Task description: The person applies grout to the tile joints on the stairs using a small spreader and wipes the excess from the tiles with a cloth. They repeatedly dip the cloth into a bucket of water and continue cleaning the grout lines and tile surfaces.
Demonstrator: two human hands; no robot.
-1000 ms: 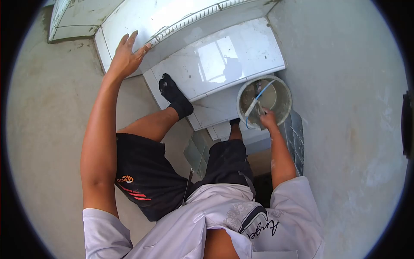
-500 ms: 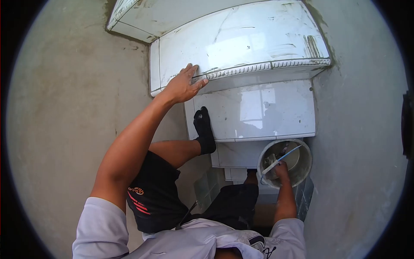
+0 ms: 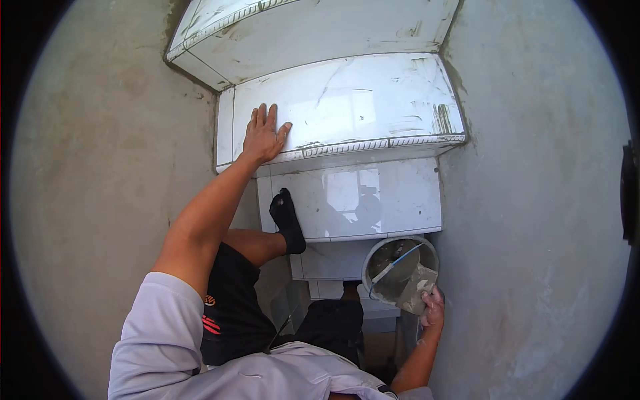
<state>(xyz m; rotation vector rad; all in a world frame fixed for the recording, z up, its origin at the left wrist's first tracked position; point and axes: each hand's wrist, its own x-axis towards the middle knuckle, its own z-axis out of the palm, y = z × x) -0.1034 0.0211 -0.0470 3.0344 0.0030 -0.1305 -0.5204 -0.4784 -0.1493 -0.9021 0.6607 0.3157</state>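
Observation:
My left hand point(image 3: 265, 139) rests with spread fingers on the white tiled stair tread point(image 3: 393, 93), near its left end and front edge. In my right hand point(image 3: 433, 308) is a flat, squarish grey piece point(image 3: 419, 289) smeared with what looks like wet mortar; its exact kind cannot be made out. That piece overlaps the near right rim of a round bucket point(image 3: 366, 270). Greyish residue coats the inside of the bucket, and its handle with a blue section point(image 3: 400, 260) lies across the mouth.
A lower tread point(image 3: 400, 200) carries my black-socked foot point(image 3: 287, 217) at its left. Another step point(image 3: 320, 40) rises above. Bare plaster walls point(image 3: 113, 167) point(image 3: 533, 187) bound the stairs on both sides. Dark smears mark the upper tiles.
My right hand has come up out of the bucket to its right side, bringing the flat grey piece. My left hand has shifted from the tread's front edge farther onto its top. The view has shifted.

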